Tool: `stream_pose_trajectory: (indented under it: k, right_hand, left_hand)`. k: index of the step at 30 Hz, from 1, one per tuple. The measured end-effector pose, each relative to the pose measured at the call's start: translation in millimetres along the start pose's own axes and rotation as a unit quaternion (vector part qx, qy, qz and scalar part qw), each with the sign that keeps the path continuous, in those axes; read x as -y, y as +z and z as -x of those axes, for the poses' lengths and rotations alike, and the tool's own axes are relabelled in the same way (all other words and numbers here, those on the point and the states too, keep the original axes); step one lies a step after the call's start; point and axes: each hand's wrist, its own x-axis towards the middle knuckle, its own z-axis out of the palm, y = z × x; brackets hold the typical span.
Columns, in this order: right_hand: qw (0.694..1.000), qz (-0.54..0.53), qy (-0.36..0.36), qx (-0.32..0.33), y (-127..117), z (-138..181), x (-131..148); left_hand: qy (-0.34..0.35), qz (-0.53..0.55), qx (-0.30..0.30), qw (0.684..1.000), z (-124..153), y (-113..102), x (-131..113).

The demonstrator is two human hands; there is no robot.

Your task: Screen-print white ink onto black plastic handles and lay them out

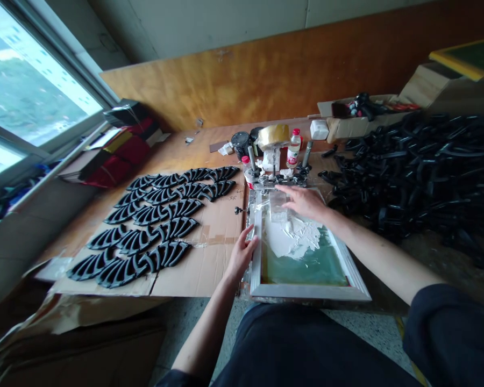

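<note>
The screen frame [310, 292] lies at the near edge of the table [215, 134], between the rows of black parts [171, 207] on the left and the heap of black parts [411, 177] on the right. The right hand [304, 203] reaches over its far end, fingers stretched and parted beside a clear block [278, 209]; whether they grip that block I cannot tell. The left hand [242, 252] is at the frame's left rail, fingers loosely bent, and contact or grip there is also unclear. The likeliest trouble, I judge, is the white paste [292, 236]: it sits thick and ragged just near of the block, so a dipped wrist or a slipping block could smear it onto skin or rail. A knock against the frame might also jar the clamp [282, 181] at its far end — or tip the red-capped bottle [293, 149] standing beyond. As for direction, the frame's long axis seems to run near to far — foreshortening leaves some doubt — with its far end toward the clamp and its near rail facing the person.
</note>
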Motion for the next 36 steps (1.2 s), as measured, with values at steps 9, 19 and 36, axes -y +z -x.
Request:
stream_pose_trajectory:
  k: [9,19,36]
  right_hand:
    - [0.987,-0.015,0.159,-0.033,4,77,-86]
    - [0.985,0.096,0.085,0.119,87,116,45]
    - [0.751,0.062,0.527,-0.393,6,257,-277]
  left_hand:
    - [0.177,0.169,-0.065,0.967,-25,12,-113]
    - [-0.177,0.195,0.114,0.958,27,79,-4]
    - [-0.126,-0.329,-0.172,0.920,-42,-86,96]
